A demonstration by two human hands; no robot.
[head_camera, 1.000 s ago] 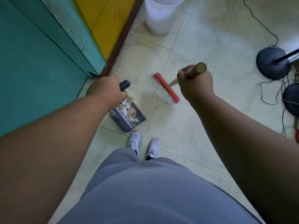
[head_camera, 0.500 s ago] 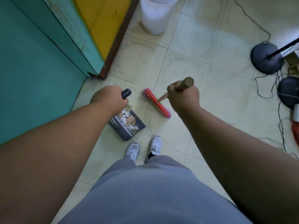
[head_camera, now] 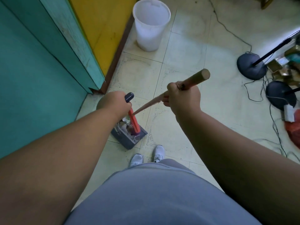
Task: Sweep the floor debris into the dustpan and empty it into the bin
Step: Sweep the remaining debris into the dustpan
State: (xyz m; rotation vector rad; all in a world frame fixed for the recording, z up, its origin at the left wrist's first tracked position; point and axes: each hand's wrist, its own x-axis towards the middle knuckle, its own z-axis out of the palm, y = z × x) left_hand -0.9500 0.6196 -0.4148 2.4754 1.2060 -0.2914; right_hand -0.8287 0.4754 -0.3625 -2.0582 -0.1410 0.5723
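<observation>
Left hand (head_camera: pixel 115 101) grips the dustpan's dark handle (head_camera: pixel 129 96), with the dustpan (head_camera: pixel 128 137) on the floor just below it, holding debris (head_camera: pixel 125 125). Right hand (head_camera: pixel 182 99) clutches the broom stick (head_camera: pixel 191 80), its red head (head_camera: pixel 134 121) inside the dustpan. The white bin (head_camera: pixel 151 25) stands well beyond the dustpan by the yellow wall.

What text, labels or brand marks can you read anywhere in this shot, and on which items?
None can be read.
White bin: plain, no label visible.
Dustpan and red broom head: no markings visible.
White shoes: any logo is too small to make out.
Clutter by the lamp stands at the right edge: packaging is too blurred to read.
</observation>
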